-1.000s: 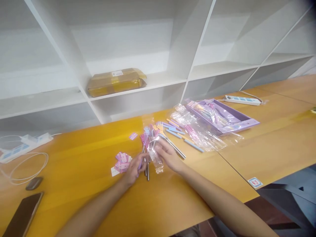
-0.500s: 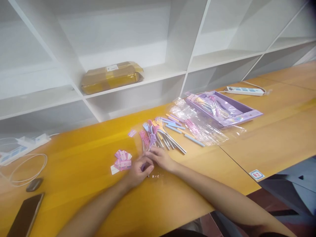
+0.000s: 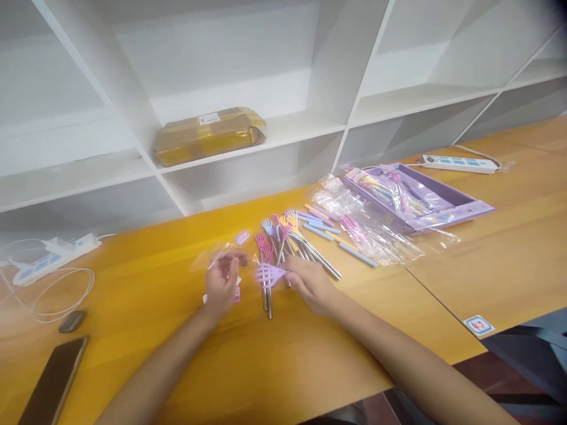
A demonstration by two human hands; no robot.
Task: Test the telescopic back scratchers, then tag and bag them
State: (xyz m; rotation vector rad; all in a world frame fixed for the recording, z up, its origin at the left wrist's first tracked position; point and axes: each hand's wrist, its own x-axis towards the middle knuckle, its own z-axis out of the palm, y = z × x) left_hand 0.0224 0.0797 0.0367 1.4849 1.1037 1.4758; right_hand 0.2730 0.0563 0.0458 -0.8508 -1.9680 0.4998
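Note:
My right hand (image 3: 310, 284) is closed on a purple back scratcher (image 3: 270, 274), its hand-shaped head pointing left and its handle hidden by my fingers. My left hand (image 3: 222, 282) holds a thin clear plastic bag (image 3: 207, 258), blurred by motion, above some small pink cards (image 3: 238, 293) that it partly covers. Between and beyond my hands lie several back scratchers with pink, blue and yellow heads and metal rods (image 3: 325, 264). One small purple card (image 3: 242, 237) sits apart, left of this pile.
Coloured tubes (image 3: 316, 230) lie right of the pile, beside clear wrappers (image 3: 385, 239) and a purple box (image 3: 447, 195) with bagged scratchers. A phone (image 3: 53, 381), a dark small object (image 3: 72, 321) and a power strip (image 3: 57, 260) are at left. A taped parcel (image 3: 210, 137) rests on the shelf.
My hands were together and have moved apart. My left hand has gone left with the clear bag; my right has turned the purple back scratcher's head leftward. The view has shifted slightly.

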